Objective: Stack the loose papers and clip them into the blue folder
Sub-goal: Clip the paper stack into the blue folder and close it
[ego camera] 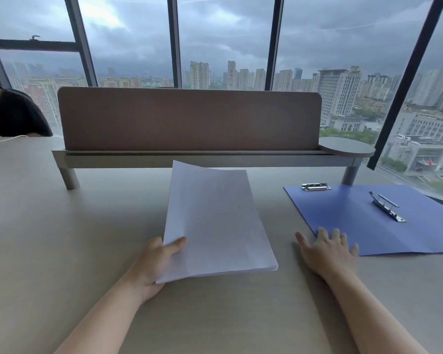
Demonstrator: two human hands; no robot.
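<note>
Left hand [154, 261] pinches the stacked papers [215, 223] mid-desk, right hand [327, 251] flat with fingers spread at the open blue folder [368, 226]'s near corner, so stacking looks done; next, slide the papers under the seemingly raised clip [388, 206].

The papers [215, 221] are thin, smooth white paper with a soft, matt look. Right of the papers, the blue folder [356, 226] looks like smooth card with a slight shine. Its two clips [388, 206] are shiny silver metal. The counter [62, 238] under the papers is smooth, matt and beige.
</note>
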